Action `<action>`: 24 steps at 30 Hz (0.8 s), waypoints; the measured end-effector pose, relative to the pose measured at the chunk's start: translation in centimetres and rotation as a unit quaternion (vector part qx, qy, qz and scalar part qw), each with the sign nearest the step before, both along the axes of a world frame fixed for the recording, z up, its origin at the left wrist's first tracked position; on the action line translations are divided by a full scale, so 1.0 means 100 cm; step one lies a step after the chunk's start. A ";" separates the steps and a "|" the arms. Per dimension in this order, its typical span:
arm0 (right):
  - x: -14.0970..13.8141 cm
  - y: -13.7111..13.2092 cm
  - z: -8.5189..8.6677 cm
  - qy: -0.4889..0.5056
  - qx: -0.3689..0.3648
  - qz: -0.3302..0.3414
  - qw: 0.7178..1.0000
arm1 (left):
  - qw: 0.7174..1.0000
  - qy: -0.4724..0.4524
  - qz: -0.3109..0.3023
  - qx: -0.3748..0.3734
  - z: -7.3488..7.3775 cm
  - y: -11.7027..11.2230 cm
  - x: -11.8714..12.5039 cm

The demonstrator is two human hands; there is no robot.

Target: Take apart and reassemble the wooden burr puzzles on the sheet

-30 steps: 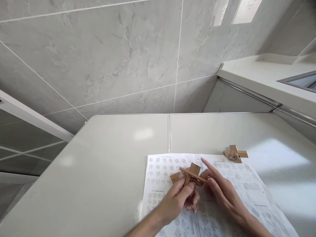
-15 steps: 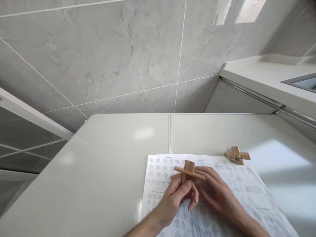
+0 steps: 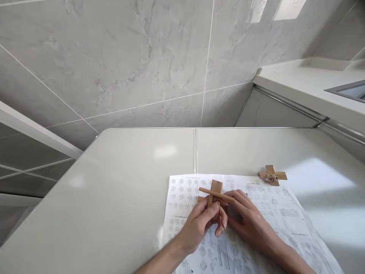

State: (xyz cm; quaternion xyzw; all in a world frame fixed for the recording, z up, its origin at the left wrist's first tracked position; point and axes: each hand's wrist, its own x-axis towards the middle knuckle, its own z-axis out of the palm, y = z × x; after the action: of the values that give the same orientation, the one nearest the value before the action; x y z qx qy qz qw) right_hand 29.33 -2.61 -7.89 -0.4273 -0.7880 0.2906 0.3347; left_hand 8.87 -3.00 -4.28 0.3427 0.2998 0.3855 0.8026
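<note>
Flat wooden puzzle pieces (image 3: 217, 186) are crossed through one another, one upright and one lying across it. My left hand (image 3: 202, 220) is closed on their lower part, thumb in front and the other fingers curled. My right hand (image 3: 250, 215) meets them from the right side with bent fingers; its fingertips are partly hidden behind the wood. Below both hands lies a white instruction sheet (image 3: 179, 224) printed with many small diagrams. Past its upper right edge sits a second cluster of crossed wooden pieces (image 3: 273, 176), with a dark mark on one face.
The pale glossy table (image 3: 114, 198) has a seam running away from me and bright reflections. Behind it stands a grey tiled wall (image 3: 128, 57). A white counter (image 3: 308, 83) is at the right, and a white frame (image 3: 40, 129) at the left.
My view has tipped down a little, so the scene sits slightly differently. The wooden pieces are tilted a touch in my hands, and both hands keep nearly the same hold.
</note>
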 end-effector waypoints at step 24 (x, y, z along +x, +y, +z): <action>0.013 0.002 0.003 0.232 -0.225 -0.206 0.924 | 0.997 -0.050 0.034 -0.055 -0.003 0.004 -0.004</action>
State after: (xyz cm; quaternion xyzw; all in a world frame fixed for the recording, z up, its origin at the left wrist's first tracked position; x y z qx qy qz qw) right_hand 30.59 -2.41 -7.59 -0.5651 -0.4967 0.4760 0.4553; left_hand 8.48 -2.62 -4.56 0.2677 0.2916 0.4121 0.8207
